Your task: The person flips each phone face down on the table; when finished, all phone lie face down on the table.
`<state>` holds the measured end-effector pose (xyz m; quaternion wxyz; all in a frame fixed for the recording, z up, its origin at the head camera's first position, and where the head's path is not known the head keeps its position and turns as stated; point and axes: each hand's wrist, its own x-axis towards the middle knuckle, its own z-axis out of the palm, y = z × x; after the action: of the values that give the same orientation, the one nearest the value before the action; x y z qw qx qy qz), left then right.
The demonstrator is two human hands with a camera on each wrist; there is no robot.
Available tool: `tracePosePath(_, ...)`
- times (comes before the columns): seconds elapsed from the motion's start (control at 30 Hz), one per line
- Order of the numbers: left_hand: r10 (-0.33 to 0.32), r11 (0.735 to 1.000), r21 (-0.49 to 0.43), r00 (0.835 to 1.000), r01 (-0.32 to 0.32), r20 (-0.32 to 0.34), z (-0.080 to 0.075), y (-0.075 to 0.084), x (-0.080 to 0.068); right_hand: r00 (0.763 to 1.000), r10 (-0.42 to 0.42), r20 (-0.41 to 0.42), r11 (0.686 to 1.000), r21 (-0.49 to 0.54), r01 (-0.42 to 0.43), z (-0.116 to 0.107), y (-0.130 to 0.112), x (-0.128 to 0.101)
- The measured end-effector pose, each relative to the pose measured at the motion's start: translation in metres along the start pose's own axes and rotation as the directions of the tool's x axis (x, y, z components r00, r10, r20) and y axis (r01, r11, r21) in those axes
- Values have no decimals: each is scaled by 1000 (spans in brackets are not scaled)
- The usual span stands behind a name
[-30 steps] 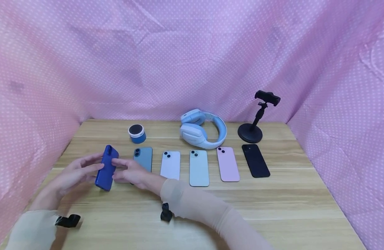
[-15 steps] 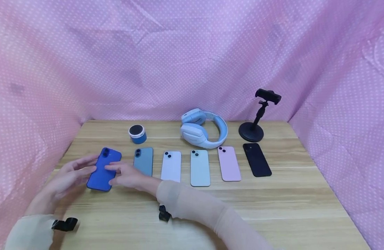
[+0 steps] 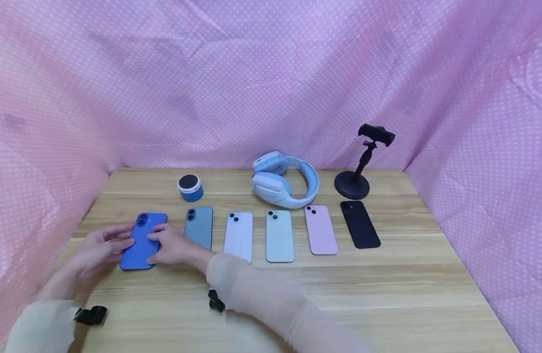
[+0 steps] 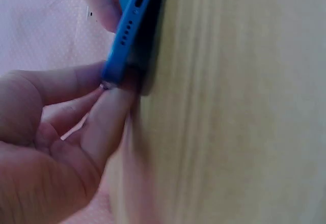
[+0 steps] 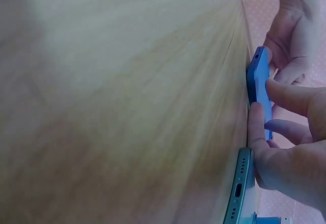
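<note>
A: From the head view, what has changed? A second ago the glossy cobalt-blue smartphone (image 3: 143, 241) stood tilted up between the hands.

B: Now it lies back-up on the pale wooden table (image 3: 385, 294), at the left end of the phone row, just left of the grey-teal smartphone (image 3: 199, 234). By my judgement the laying-down is as good as done. The left hand (image 3: 100, 247) touches its left edge with nearly straight fingers; the right hand (image 3: 173, 245) rests fingers on its right edge.

A: And the left wrist view?

B: The blue phone's (image 4: 133, 30) corner meets the left fingertips (image 4: 109, 117), a light pinch at most.

A: Right wrist?

B: The right fingers (image 5: 288, 96) bracket the blue phone (image 5: 258, 89), loosely; the grey-teal one (image 5: 238, 188) lies just beside.
</note>
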<state>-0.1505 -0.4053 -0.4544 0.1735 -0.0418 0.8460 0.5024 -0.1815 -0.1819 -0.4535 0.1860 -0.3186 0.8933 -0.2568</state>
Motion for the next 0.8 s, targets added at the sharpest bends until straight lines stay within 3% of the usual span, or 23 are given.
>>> tracePosePath(0.2, 40, 989, 145, 999, -36, -26, 3, 6, 2, 998, 52, -23, 999, -2, -52, -1, -4, 1)
tracePosePath(0.6, 7, 986, 168, 998, 2, -55, 9, 8, 1, 980, 178, -86, 983, -23, -181, 5, -15, 8)
tracePosePath(0.8, 4, 979, 204, 997, 11, -73, 13, 12, 2, 984, 159, -77, 985, -50, -164, 3, -13, 8)
